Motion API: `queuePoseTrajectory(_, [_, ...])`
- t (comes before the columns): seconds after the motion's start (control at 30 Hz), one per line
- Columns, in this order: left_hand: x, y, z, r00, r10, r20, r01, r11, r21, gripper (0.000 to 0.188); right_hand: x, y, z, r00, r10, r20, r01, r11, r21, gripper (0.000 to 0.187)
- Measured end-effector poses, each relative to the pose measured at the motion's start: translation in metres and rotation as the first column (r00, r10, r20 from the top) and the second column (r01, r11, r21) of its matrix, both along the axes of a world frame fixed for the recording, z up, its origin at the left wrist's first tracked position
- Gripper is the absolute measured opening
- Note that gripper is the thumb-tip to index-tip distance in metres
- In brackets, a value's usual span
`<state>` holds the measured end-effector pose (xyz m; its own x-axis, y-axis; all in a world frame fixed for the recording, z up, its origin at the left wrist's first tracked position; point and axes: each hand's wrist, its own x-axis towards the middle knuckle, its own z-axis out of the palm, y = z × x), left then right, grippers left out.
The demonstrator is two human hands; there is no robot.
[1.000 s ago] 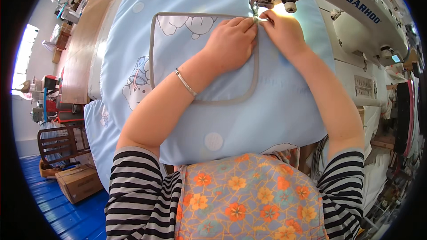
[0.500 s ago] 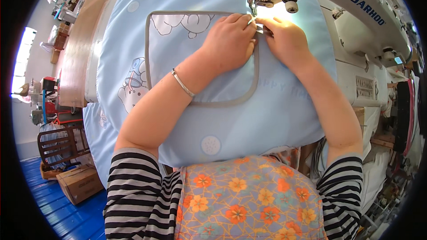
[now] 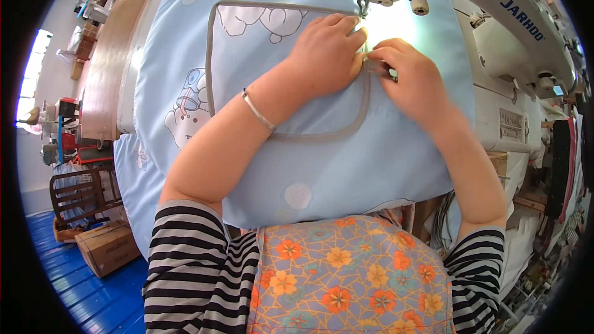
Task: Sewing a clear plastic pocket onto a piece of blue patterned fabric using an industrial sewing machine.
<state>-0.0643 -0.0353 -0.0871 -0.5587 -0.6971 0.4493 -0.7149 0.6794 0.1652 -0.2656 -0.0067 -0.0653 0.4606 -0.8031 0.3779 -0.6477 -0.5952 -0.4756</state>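
Note:
A rectangular light-blue cloth patch point(image 3: 297, 108) with grey edging and a printed white bear lies on a larger blue printed cloth point(image 3: 247, 179). My left hand point(image 3: 328, 55) is on the patch's right part, fingers bent and closed against its edge just below the machine's needle point(image 3: 364, 13). Beside it, my right hand point(image 3: 411, 77) makes a pinch at the grey edging. A small dark, shiny object point(image 3: 393, 73) shows partly in its curled fingers; its kind is hidden.
The sewing machine point(image 3: 489, 18) arches over the right side, its lamp lighting the cloth by the needle. A wooden tabletop point(image 3: 114, 68) runs along the left. A cardboard box point(image 3: 108, 247) and a brown metal-framed chair point(image 3: 80, 195) stand on the blue floor point(image 3: 46, 235).
My right hand has drawn back from the needle, toward me and slightly right. My left hand has stayed by the patch's edge, its fingertips no longer meeting the right hand's.

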Motion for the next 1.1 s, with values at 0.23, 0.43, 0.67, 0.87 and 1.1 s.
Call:
queuePoseTrajectory(0.23, [0.010,-0.004,0.013,1.000,-0.023,0.017,0.022,0.998,0.058,0.040,0.006,0.018,-0.001,0.998,0.015,-0.065,-0.014,1.000,0.012,0.027])
queuePoseTrajectory(0.43, [0.131,0.069,0.014,0.897,0.406,-0.172,-0.365,0.902,0.229,0.037,0.000,0.024,0.005,0.996,0.039,-0.083,-0.037,0.999,0.022,0.037])
queuePoseTrajectory(0.67, [0.311,0.187,-0.041,0.248,0.904,-0.348,-0.927,0.326,0.187,0.051,-0.007,0.031,0.001,0.978,0.128,-0.167,-0.138,0.989,-0.051,0.034])
queuePoseTrajectory(0.87, [0.341,0.215,-0.061,0.105,0.802,-0.588,-0.612,0.519,0.597,0.047,-0.001,0.028,-0.016,0.982,0.100,-0.157,-0.143,0.946,-0.291,0.026])
queuePoseTrajectory(1.1, [0.338,0.185,-0.029,0.231,0.935,-0.269,-0.913,0.304,0.271,0.043,0.005,0.019,-0.014,0.987,0.072,-0.142,-0.113,0.946,-0.305,0.021])
